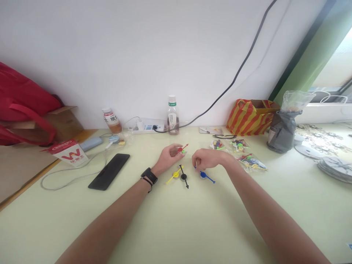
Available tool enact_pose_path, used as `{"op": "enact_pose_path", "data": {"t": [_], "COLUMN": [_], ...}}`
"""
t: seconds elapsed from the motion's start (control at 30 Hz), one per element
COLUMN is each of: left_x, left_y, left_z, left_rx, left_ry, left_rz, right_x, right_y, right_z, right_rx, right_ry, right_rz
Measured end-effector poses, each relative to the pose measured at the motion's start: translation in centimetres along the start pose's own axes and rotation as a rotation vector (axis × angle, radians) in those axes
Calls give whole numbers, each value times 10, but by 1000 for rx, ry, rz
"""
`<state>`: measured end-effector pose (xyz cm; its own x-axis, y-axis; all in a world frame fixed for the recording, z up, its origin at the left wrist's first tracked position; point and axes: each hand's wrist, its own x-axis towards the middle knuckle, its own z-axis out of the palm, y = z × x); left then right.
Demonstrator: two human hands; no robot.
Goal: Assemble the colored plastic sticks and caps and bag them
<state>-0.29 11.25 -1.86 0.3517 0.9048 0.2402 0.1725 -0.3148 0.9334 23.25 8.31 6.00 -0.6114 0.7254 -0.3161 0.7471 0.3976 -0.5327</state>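
My left hand is closed in a pinch on a small spinner with a red arrow and a light green part. Its lower side is partly covered by my fingers. My right hand has curled fingers, with the fingertips at the tail of a blue arrow spinner that lies on the table. Whether they grip that tail is hidden. Between the hands, nearer to me, lie a yellow arrow spinner and a black arrow spinner, side by side.
Clear bags of coloured parts lie to the right, near a striped bag and a grey bag. Flat discs are stacked far right. A black phone, a cable and a red-white box are left. Bottles stand by the wall.
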Motion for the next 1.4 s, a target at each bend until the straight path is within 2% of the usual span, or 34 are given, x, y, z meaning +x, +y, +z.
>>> {"op": "enact_pose_path", "data": {"t": [0.17,0.3,0.4,0.5,0.63,0.77,0.8,0.87,1.1,1.27,1.4], "left_x": [0,1,2,2,1,0,0,0,-2,-4,-5], "left_y": [1,-6,-8,-9,-9,-8,-8,-7,-1,8,10], "left_z": [-1,-1,-1,0,0,1,1,2,3,4,6], "left_rx": [23,64,63,39,62,82,79,69,145,190,192], "left_ry": [-41,-51,-64,-74,-84,-77,-83,-92,-105,-147,-152], "left_rz": [-23,3,23,21,30,47,53,65,88,100,111], "right_x": [3,0,-8,-27,-57,-68,-67,-64,-49,-38,-32], "right_y": [-7,-9,-11,-16,-29,-45,-47,-50,-45,-42,-41], "right_z": [4,2,-8,-25,-45,-49,-48,-46,-37,-32,-28], "right_rx": [48,42,131,288,421,463,452,390,-8,-141,-201], "right_ry": [-40,-130,-65,102,405,884,969,1050,1035,1032,934], "right_rz": [22,59,15,-120,-246,-336,-352,-360,-293,-238,-157]}}
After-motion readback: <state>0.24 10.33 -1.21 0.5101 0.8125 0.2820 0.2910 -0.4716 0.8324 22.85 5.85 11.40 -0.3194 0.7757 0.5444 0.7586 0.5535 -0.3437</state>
